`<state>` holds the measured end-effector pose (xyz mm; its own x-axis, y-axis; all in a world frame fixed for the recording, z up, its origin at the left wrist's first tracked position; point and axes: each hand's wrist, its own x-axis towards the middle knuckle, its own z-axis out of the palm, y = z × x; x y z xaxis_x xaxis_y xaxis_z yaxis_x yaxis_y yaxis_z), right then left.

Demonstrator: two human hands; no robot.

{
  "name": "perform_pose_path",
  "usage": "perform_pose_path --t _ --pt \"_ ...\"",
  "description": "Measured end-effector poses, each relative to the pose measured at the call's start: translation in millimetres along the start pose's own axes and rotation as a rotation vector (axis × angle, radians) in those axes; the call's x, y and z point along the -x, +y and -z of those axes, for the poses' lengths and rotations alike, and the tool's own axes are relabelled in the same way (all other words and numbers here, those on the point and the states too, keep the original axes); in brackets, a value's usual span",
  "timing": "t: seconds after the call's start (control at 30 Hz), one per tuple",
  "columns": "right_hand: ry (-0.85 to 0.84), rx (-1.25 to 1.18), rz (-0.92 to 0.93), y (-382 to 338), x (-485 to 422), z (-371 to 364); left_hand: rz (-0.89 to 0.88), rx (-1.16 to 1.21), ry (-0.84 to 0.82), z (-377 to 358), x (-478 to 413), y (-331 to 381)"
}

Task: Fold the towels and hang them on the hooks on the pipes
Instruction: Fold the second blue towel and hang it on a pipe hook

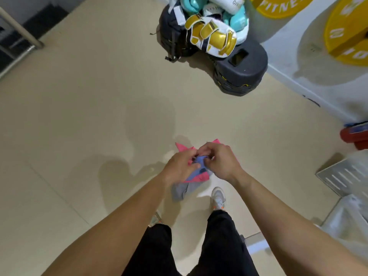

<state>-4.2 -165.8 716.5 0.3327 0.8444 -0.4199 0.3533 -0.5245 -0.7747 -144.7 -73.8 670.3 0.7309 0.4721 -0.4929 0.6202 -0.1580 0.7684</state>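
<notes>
Looking down, I see black trousers (219, 246) and a grey sneaker (218, 198) on a beige floor (79, 116). Just ahead, the left hand (180, 168) and right hand (219, 162) meet in mid-air. Their fingers are curled, pinching a bunched bundle of towels (197, 174) in pink, lavender-blue and grey, with the grey end hanging down. I judge the folding is hardly started: nothing looks neatly folded, and no hooks are in view. Farther off sit black stacked platforms (241, 76), a black backpack (171, 36), gold-and-white boxing pads (211, 36) and yellow weight plates (346, 32). A metal pipe (20, 26) crosses the far left corner.
</notes>
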Motion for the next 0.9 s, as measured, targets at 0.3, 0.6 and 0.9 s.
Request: perform_pose_path --t 0.3,0.6,0.9 --pt "0.367 0.019 -0.086 -51.2 93.5 49.4 -0.129 -0.024 0.148 27.7 60.2 104.9" --pt "0.219 0.002 0.037 -80.1 129.7 127.6 -0.358 0.091 0.095 23.9 78.6 171.0" --pt "0.291 0.08 0.157 -99.4 150.3 173.6 -0.439 0.13 0.016 27.2 74.2 199.9"
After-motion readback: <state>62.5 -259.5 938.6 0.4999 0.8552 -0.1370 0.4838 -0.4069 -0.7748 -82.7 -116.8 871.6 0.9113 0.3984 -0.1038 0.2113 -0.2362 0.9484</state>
